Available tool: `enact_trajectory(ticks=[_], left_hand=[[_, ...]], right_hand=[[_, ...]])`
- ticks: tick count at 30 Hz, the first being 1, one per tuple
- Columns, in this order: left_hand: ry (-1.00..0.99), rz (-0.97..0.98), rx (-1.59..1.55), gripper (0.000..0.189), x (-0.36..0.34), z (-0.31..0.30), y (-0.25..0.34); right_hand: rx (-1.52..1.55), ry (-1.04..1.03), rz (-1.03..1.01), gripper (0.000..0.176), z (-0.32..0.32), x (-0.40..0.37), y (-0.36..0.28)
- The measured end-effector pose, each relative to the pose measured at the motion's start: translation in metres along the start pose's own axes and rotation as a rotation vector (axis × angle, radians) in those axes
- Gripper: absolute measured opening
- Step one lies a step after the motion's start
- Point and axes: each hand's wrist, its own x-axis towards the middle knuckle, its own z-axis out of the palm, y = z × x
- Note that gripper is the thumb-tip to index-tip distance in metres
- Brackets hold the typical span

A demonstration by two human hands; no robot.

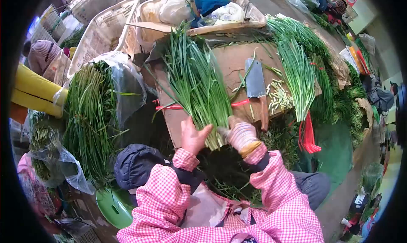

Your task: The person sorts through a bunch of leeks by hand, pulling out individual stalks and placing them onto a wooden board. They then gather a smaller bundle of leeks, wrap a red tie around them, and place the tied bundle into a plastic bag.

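Bundling of greens judged about midway: one sheaf of chives [199,86] fanned out on the counter [231,58], cut ends toward the body, not yet tied as far as can be seen, with a red tie [169,107] lying loose across the counter beneath it. Further right, trimmed bundles [299,73] already laid out, a bunch of red ties [308,137] hanging off the edge near them. Short cut-off ends [277,96] scattered just beside the cleaver [255,79], lying flat and untouched. Left of the counter, a big untrimmed heap [89,115] spilling from a clear bag [127,86], judged to be stock still to work through. Left hand [193,137] bare, grip half open, thumb and fingers spread against the base of the sheaf, pressing rather than clasping. Right hand [241,135] gloved in stripes, grip curled close against the same base from the other side; fully closed or not, cannot tell, fingertips hidden behind the stalks
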Motion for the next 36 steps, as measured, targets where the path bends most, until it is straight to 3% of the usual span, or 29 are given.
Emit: enact_trajectory(ticks=[2,6,7,8,9,10,11,12,13,14,15,16,17,19,20,25,30,31,34,35,36], left_hand=[[0.115,0.082,0.012,0.069,-0.005,0.010,-0.008],[0.048,0.016,0.003,0.069,-0.002,-0.005,-0.011],[0.007,0.037,-0.102,0.065,0.008,-0.004,-0.031],[-0.078,0.006,-0.604,0.058,0.002,-0.020,0.002],[0.057,0.013,-0.203,0.052,0.010,-0.018,-0.029],[-0.079,-0.148,-0.353,0.050,0.005,-0.039,0.008],[-0.055,-0.154,-0.238,0.051,0.009,-0.043,-0.006],[0.216,-0.082,-0.299,0.051,0.003,-0.031,-0.028],[0.186,-0.121,-0.410,0.049,0.002,-0.035,-0.025],[0.211,-0.068,-0.378,0.045,0.005,-0.031,-0.040],[0.195,-0.062,-0.390,0.042,0.001,-0.030,-0.034],[0.176,-0.054,-0.400,0.040,-0.002,-0.030,-0.026],[0.182,-0.049,-0.414,0.038,-0.004,-0.028,-0.020],[0.198,-0.042,-0.433,0.035,-0.007,-0.026,-0.015],[0.196,-0.027,-0.476,0.034,-0.006,-0.027,-0.013],[0.203,0.004,-0.595,0.026,-0.009,-0.035,-0.002],[0.175,0.046,-0.646,0.022,-0.008,-0.042,-0.006],[0.164,0.035,-0.659,0.021,-0.008,-0.043,-0.006],[0.159,0.015,-0.691,0.021,-0.011,-0.048,0.007],[0.176,0.014,-0.674,0.020,-0.011,-0.049,0.011],[0.180,0.026,-0.668,0.019,-0.010,-0.052,0.011]], right_hand=[[-0.105,0.025,-0.083,0.050,0.009,0.001,-0.009],[-0.031,-0.019,-0.110,0.052,0.000,0.004,0.007],[-0.009,-0.044,-0.111,0.052,-0.007,0.003,0.013],[0.094,-0.153,-0.098,0.048,-0.030,-0.005,0.016],[0.144,-0.040,-0.106,0.046,-0.039,-0.006,0.026],[0.185,0.069,-0.116,0.045,-0.049,-0.010,0.043],[0.301,0.237,-0.066,0.041,-0.062,-0.012,0.070],[0.163,0.251,0.142,0.041,-0.091,-0.014,0.087],[0.286,0.589,0.242,0.042,-0.090,-0.003,0.132],[0.223,0.751,0.257,0.053,-0.105,-0.001,0.171],[0.184,1.039,0.230,0.064,-0.101,0.004,0.209],[0.370,0.763,0.454,0.084,-0.126,-0.006,0.213],[0.391,0.638,0.626,0.097,-0.117,0.004,0.235],[0.397,0.436,0.777,0.117,-0.100,0.017,0.254],[0.380,0.368,0.761,0.123,-0.097,0.019,0.254],[0.351,0.313,0.747,0.114,-0.087,0.034,0.258],[0.546,0.367,0.654,0.102,-0.035,0.075,0.328],[0.591,0.463,0.679,0.088,-0.049,0.060,0.301],[0.846,0.452,0.607,0.067,-0.067,0.051,0.276],[0.855,0.562,0.468,0.045,-0.061,0.050,0.277],[0.863,0.537,0.510,0.039,-0.063,0.049,0.279]])
